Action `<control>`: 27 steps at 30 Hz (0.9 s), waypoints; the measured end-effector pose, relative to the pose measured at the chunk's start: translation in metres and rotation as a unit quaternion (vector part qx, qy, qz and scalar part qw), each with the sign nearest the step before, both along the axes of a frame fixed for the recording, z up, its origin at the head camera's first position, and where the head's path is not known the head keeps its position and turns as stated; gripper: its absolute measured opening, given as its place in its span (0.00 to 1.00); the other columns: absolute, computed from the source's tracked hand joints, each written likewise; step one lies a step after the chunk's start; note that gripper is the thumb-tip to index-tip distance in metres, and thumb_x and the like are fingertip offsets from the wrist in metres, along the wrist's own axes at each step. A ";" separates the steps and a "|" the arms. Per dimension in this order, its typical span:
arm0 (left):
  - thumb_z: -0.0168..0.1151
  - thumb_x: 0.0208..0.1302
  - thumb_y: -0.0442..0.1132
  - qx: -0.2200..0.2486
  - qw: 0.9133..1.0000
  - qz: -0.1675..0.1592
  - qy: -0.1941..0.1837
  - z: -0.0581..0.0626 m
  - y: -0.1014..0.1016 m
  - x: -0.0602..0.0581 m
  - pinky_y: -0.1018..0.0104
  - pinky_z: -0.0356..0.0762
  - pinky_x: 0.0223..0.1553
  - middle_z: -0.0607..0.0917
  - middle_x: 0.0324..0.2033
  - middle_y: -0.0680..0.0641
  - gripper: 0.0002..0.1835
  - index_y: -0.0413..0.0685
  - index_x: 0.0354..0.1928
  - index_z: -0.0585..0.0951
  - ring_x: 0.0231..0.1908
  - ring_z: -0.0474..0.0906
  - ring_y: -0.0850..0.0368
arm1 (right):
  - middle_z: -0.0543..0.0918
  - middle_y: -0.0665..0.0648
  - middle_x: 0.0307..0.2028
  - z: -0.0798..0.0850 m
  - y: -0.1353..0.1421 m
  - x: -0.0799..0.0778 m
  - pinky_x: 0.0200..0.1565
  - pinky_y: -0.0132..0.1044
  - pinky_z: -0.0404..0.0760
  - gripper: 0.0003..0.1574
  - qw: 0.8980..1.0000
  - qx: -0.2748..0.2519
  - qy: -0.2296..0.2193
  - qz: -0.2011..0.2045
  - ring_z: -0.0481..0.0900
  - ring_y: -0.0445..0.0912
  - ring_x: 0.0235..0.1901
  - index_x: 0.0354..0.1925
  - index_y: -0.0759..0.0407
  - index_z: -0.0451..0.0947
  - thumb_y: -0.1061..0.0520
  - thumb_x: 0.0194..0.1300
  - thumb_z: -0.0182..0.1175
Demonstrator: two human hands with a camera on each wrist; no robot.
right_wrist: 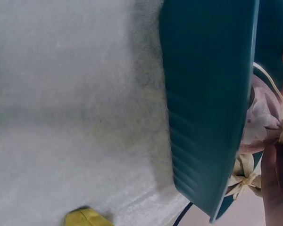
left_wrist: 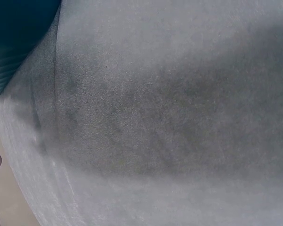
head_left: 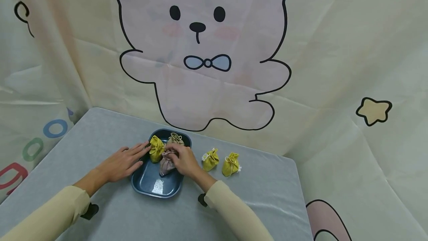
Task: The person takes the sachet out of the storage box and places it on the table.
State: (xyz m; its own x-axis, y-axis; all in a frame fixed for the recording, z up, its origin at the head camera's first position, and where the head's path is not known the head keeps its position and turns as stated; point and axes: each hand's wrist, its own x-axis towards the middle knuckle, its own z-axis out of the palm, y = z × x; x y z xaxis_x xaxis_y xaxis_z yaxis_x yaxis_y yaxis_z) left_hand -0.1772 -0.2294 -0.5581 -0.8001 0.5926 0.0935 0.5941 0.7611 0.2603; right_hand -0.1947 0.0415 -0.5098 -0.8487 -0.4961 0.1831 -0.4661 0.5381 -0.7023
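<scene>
A pale backdrop point(head_left: 334, 58) printed with a large bear point(head_left: 214, 92) hangs behind a worktop point(head_left: 103, 137) covered in grey cloth. Close to the worktop's far edge sits a blue tray point(head_left: 140, 181), its long axis running from that edge towards the person. The pink pouch point(head_left: 165, 168) is inside the tray, partly hidden by the right hand point(head_left: 185, 161), which comes in across the tray's right wall and pinches the pouch near its gathered neck, thumb and fingers close together. The neck points towards the worktop's far edge and the base away from it, leaning a little to the left; whether the base rests on the tray floor I cannot tell. The left hand point(head_left: 123, 164) lies flat with fingers extended at the tray's left wall, farther from the pink pouch but right beside a yellow pouch point(head_left: 156, 151); whether its fingertips touch that pouch is unclear. A beige pouch point(head_left: 175, 138) sits beyond the pink one at the tray's far right corner. Two more yellow pouches point(head_left: 230, 164) stand on the worktop between the tray and the far right corner, just apart from each other.
</scene>
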 end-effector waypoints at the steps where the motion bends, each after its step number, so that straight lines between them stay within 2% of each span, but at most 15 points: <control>1: 0.54 0.75 0.46 -0.001 1.000 0.000 0.000 0.000 0.000 0.000 0.37 0.68 0.58 0.63 0.73 0.39 0.30 0.44 0.74 0.64 0.68 0.66 0.41 | 0.86 0.52 0.49 0.001 0.001 0.000 0.49 0.29 0.78 0.13 1.000 -0.001 -0.002 0.002 0.81 0.36 0.47 0.51 0.59 0.83 0.64 0.69 0.61; 12: 0.54 0.74 0.45 0.004 1.000 0.001 0.001 0.002 0.002 0.002 0.37 0.68 0.58 0.63 0.73 0.38 0.30 0.44 0.74 0.65 0.68 0.66 0.40 | 0.86 0.53 0.47 0.031 0.021 0.001 0.46 0.28 0.79 0.15 0.999 -0.022 -0.024 0.023 0.81 0.36 0.43 0.54 0.62 0.81 0.65 0.71 0.59; 19: 0.55 0.74 0.45 0.006 1.000 0.000 0.004 0.003 0.001 0.001 0.36 0.68 0.57 0.64 0.73 0.38 0.30 0.43 0.74 0.65 0.68 0.66 0.40 | 0.85 0.56 0.49 0.051 0.036 -0.001 0.49 0.31 0.80 0.16 0.999 -0.031 -0.025 0.017 0.83 0.42 0.47 0.56 0.63 0.80 0.66 0.71 0.58; 27: 0.54 0.75 0.46 -0.004 1.000 -0.001 -0.001 0.001 0.000 0.000 0.37 0.68 0.58 0.62 0.73 0.38 0.31 0.44 0.75 0.64 0.69 0.65 0.40 | 0.86 0.56 0.49 0.062 0.050 -0.003 0.48 0.33 0.81 0.16 0.999 -0.045 -0.014 0.018 0.84 0.44 0.46 0.55 0.64 0.80 0.67 0.70 0.59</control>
